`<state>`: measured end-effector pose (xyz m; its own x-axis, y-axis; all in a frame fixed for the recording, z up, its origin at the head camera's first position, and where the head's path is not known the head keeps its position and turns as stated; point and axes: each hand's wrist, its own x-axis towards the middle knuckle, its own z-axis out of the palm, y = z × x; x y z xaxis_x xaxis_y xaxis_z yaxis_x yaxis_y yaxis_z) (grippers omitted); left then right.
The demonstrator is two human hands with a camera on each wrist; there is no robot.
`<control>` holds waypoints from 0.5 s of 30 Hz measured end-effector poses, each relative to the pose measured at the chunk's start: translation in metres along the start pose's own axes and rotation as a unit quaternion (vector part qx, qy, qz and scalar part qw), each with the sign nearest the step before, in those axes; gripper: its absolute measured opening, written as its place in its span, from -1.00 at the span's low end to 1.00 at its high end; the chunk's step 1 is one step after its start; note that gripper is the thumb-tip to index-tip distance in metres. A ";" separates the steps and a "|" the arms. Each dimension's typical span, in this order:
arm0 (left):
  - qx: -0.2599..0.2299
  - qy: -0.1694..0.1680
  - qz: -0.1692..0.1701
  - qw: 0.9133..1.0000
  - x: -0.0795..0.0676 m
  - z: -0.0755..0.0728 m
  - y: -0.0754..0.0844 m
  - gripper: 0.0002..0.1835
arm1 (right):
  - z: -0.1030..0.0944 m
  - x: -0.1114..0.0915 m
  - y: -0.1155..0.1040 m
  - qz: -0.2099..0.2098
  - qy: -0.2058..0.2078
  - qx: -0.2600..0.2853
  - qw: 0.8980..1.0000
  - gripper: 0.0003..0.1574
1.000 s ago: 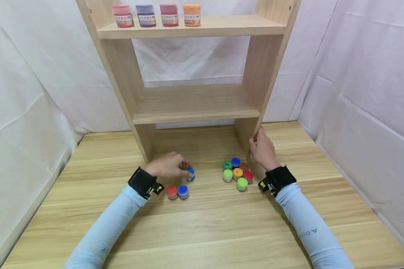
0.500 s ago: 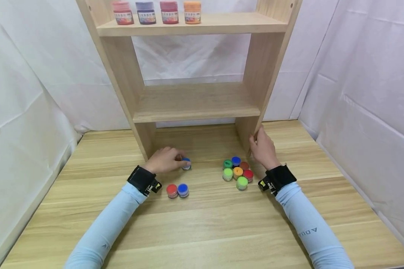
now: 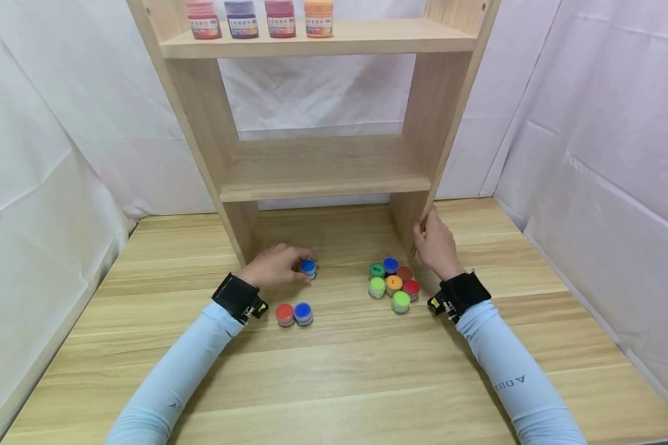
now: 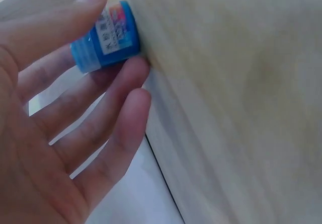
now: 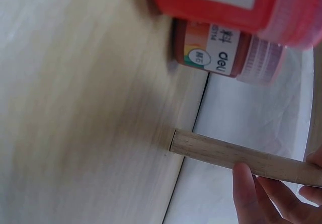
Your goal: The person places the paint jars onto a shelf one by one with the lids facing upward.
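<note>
A blue paint jar (image 3: 308, 268) stands on the table below the shelf unit. My left hand (image 3: 275, 266) is around it, thumb on the near side and fingers on the far side, spread loosely. In the left wrist view the jar (image 4: 118, 32) shows between the thumb and the relaxed fingers (image 4: 126, 118); whether they touch it is hard to tell. My right hand (image 3: 435, 247) grips the lower front edge of the shelf's right side panel (image 3: 451, 130). In the right wrist view fingertips (image 5: 243, 176) lie against that panel (image 5: 216, 151).
A red jar (image 3: 285, 314) and a blue jar (image 3: 303, 313) stand side by side nearer me. Several jars cluster by the right panel, including an orange one (image 3: 393, 284) and a light green one (image 3: 401, 301). The top shelf (image 3: 367, 37) holds several larger jars, one purple (image 3: 242, 21).
My left hand has carried the blue jar away from me and slightly left, toward the shelf's base, and its thumb has loosened from the jar. The right hand stays on the panel.
</note>
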<state>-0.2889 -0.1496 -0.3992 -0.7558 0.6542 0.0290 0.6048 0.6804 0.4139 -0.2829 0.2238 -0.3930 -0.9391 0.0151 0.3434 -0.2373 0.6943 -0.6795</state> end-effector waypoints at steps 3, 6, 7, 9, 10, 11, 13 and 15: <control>0.008 0.006 -0.007 1.000 0.001 0.003 0.000 -0.48 | 0.000 0.000 0.000 0.004 -0.002 -0.001 1.000 -0.25; 0.011 0.007 -0.019 1.000 0.000 0.004 0.002 -0.47 | 0.000 0.000 0.000 0.004 -0.004 -0.004 1.000 -0.25; 0.011 0.007 -0.023 1.000 -0.001 0.004 0.002 -0.46 | 0.000 0.000 0.000 0.003 -0.004 -0.005 1.000 -0.26; 0.012 0.007 -0.029 0.999 -0.001 0.004 0.003 -0.46 | 0.000 0.000 0.000 0.001 -0.003 -0.007 1.000 -0.27; 0.012 0.008 -0.030 0.999 -0.001 0.004 0.003 -0.46 | 0.000 0.000 0.000 0.001 -0.002 -0.008 1.000 -0.27; 0.010 0.009 -0.031 0.999 -0.001 0.004 0.004 -0.47 | 0.000 -0.001 0.000 0.000 -0.001 -0.010 1.000 -0.27; 0.007 0.010 -0.030 0.999 -0.001 0.003 0.004 -0.48 | 0.000 -0.001 -0.001 0.000 0.000 -0.009 1.000 -0.27; 0.005 0.012 -0.030 0.999 0.000 0.003 0.004 -0.49 | 0.000 -0.001 -0.001 0.000 0.001 -0.009 1.000 -0.27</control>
<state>-0.2856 -0.1465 -0.4004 -0.7965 0.6041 0.0253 0.5601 0.7215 0.4071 -0.2819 0.2234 -0.3925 -0.9388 0.0169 0.3441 -0.2320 0.7073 -0.6677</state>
